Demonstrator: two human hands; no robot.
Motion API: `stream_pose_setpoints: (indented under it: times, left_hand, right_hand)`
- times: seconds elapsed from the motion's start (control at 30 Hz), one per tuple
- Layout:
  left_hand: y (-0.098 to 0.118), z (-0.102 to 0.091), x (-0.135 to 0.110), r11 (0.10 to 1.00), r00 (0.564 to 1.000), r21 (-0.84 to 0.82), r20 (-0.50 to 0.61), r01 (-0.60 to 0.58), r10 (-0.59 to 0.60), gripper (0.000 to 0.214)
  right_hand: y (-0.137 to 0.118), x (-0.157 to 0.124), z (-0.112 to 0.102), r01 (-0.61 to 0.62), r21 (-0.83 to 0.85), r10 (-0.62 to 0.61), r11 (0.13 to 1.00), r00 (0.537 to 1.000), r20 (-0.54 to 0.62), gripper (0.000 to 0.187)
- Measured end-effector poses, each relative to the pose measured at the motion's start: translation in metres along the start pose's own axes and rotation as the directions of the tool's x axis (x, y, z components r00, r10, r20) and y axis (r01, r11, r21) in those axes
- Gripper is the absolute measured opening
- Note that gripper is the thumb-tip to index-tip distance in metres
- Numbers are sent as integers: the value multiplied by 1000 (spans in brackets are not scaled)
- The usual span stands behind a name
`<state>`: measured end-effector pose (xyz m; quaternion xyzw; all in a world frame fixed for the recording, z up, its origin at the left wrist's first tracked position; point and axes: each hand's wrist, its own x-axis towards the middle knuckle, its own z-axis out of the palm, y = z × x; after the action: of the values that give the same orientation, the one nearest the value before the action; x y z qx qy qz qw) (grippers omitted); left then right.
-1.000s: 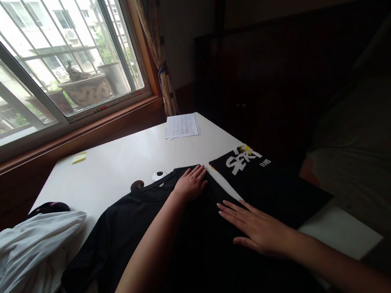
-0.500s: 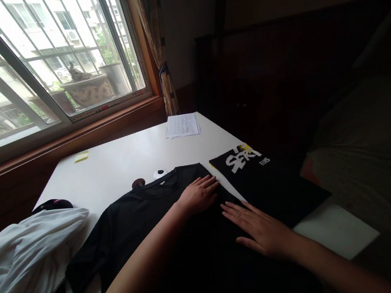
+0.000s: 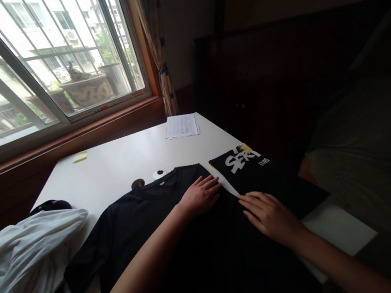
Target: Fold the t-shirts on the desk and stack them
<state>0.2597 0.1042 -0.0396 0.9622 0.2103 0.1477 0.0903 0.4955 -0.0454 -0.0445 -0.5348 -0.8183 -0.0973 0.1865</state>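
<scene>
A black T-shirt (image 3: 134,228) lies spread on the white table, its neckline toward the far side and one sleeve out to the left. My left hand (image 3: 202,195) rests palm down near the shirt's right shoulder, fingers stretched out and pressing on the cloth. At the right sleeve edge is my right hand (image 3: 270,216), its fingers extended close together over the dark fabric and the thumb a little apart. Beside it lies a folded black garment (image 3: 285,181) with white lettering and a yellow patch. The shirt's lower part is lost in shadow.
On the left a white cloth (image 3: 28,251) lies heaped beside a dark cap (image 3: 52,206). Papers (image 3: 181,125) and yellow sticky notes (image 3: 80,157) lie on the far part of the white table (image 3: 124,151). Two small round objects, one brown (image 3: 137,183), sit behind the collar.
My right hand has shifted a little right and its fingers have drawn closer together at the sleeve edge. My left hand stays nearly in place on the T-shirt.
</scene>
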Motion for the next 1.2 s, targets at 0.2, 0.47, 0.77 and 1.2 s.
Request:
stream_pose_setpoints:
  times: [0.2,0.47,0.77,1.2]
  left_hand:
    - [7,13,-4,999,999,42,39,9,-10,52]
    - [-14,17,6,989,993,107,49,104,-110,60]
    - [-42,12,24,941,954,173,24,291,-299,63]
    - [7,6,-33,968,985,180,-20,175,-174,61]
  right_hand:
    - [1,10,2,20,28,-19,999,1000,-18,40]
    - [-1,11,5,83,60,-81,995,996,-39,41]
    - [0,6,11,67,85,-65,994,997,-36,42]
    - [3,8,7,86,50,-84,995,996,-33,41]
